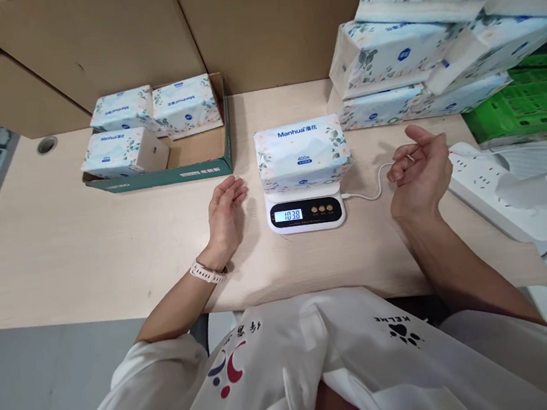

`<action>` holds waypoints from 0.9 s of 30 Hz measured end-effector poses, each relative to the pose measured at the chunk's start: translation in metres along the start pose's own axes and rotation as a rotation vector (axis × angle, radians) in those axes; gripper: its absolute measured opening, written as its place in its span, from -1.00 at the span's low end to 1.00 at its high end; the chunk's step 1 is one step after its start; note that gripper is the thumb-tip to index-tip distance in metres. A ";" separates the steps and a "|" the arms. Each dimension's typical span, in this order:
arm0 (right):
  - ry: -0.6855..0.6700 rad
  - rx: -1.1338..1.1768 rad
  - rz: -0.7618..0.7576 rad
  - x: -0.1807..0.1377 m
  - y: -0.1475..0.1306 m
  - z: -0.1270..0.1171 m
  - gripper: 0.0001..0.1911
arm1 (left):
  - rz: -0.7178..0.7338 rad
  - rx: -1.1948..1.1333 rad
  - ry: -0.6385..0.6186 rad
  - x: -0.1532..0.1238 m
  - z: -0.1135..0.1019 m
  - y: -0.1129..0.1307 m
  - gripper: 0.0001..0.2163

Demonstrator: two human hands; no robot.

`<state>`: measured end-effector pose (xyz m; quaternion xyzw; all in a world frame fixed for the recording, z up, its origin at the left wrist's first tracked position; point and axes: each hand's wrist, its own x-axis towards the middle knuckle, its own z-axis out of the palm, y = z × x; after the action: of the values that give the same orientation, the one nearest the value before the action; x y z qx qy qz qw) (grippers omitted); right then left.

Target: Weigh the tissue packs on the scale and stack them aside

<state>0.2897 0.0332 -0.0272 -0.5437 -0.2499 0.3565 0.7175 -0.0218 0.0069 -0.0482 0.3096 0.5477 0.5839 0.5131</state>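
One tissue pack (301, 152) sits on the scale (306, 212), mid-worktop (83, 257). Left hand (224, 215) rests flat beside it, fingers together, empty. Right hand (420, 169) hovers near the cable (370, 193), fingers loosely curled, seemingly holding nothing.

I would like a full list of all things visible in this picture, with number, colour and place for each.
tissue pack on scale: 1, pale blue floral, on the scale
scale: 1, white, table centre, display lit
scale cable: 1, white, right of the scale
cardboard tray: 1, green outside, table rear left
tissue packs in tray: 3, pale blue floral
stacked tissue packs: several, pale blue floral, rear right
power strip: 1, white, right edge
crate: 1, green, far right
table: 1, light wood
watch: 1, pink-white, left wrist
left hand: empty, resting on table
right hand: empty, loosely curled, right of scale
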 end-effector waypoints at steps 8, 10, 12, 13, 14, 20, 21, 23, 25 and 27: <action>-0.019 0.005 0.011 -0.001 0.002 0.000 -0.54 | -0.006 -0.018 0.004 0.000 0.000 0.000 -0.76; -0.021 -0.007 0.014 -0.001 0.003 0.000 -0.53 | -0.006 -0.021 0.003 0.001 0.000 0.000 -0.78; -0.027 -0.018 0.010 -0.001 0.004 0.000 -0.52 | -0.005 -0.018 -0.002 0.001 0.000 0.000 -0.78; -0.033 -0.021 0.005 -0.001 0.005 -0.001 -0.52 | -0.003 -0.017 -0.004 0.001 0.000 0.000 -0.78; -0.038 -0.025 -0.001 -0.001 0.006 -0.001 -0.52 | -0.001 -0.018 -0.006 0.001 -0.001 0.000 -0.78; -0.078 -0.048 -0.020 -0.002 0.012 0.000 -0.57 | 0.012 -0.025 -0.017 0.002 -0.002 -0.003 -0.77; -0.081 -0.054 -0.022 -0.002 0.012 0.000 -0.57 | 0.013 -0.025 -0.017 0.003 -0.002 -0.003 -0.78; -0.086 -0.065 -0.030 -0.003 0.013 0.000 -0.57 | 0.012 -0.027 -0.013 0.003 -0.002 -0.004 -0.79; -0.095 -0.074 -0.042 -0.003 0.014 0.000 -0.60 | 0.009 -0.027 -0.009 0.002 -0.001 -0.003 -0.80; -0.103 -0.084 -0.054 -0.005 0.014 0.000 -0.61 | 0.010 -0.024 -0.012 0.001 0.000 -0.003 -0.79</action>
<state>0.2838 0.0316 -0.0404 -0.5475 -0.3158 0.3535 0.6895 -0.0217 0.0078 -0.0509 0.3095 0.5361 0.5910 0.5172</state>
